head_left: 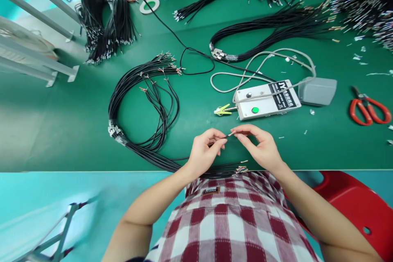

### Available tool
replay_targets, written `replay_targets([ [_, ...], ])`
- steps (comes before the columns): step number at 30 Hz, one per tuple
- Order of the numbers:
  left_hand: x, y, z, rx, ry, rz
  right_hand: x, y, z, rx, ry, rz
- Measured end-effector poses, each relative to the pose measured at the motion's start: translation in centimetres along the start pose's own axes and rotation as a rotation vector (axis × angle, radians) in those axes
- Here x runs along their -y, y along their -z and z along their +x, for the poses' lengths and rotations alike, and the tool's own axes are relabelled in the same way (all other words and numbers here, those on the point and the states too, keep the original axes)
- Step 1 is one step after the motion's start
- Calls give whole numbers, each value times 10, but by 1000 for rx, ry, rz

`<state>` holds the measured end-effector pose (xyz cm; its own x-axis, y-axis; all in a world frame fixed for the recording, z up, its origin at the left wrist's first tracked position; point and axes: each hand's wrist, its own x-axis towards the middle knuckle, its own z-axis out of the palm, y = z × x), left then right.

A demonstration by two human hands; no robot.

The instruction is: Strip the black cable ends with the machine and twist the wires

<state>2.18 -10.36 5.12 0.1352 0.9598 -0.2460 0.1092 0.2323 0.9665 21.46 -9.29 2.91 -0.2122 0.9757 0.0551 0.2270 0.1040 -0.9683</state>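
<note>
My left hand (207, 149) pinches a black cable close to its stripped end (230, 134). The fingertips of my right hand (258, 143) close on the thin wires at that same end. From my left hand the cable leads back toward a curved bundle of black cables (118, 94) on the left, bound with clear wrap near its metal connectors (115, 130). Other loose cable ends (241, 169) lie at the table's front edge, below my hands. Just beyond my hands sits a white box (267, 100) with a green button and a yellow-green clip-like tip (222, 110).
Red-handled pliers (370, 110) lie at the right, and a grey pedal-like block (317, 91) adjoins the box. More cable bundles (106, 20) and a tape roll (149, 5) are farther back on the green table (76, 131). A red chair (353, 208) stands lower right.
</note>
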Motion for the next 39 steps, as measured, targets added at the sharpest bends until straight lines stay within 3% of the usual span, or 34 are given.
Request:
replay_targets([
  [3,-1,2,1,4,69,-122,4,-6,8,-24,-26,96],
  [21,-1,1,1,-26,48,-216,11,-29,19,-101,-248,445],
  [39,3,-4,0,-98,31,-236,13,-40,19,-166,-283,497],
])
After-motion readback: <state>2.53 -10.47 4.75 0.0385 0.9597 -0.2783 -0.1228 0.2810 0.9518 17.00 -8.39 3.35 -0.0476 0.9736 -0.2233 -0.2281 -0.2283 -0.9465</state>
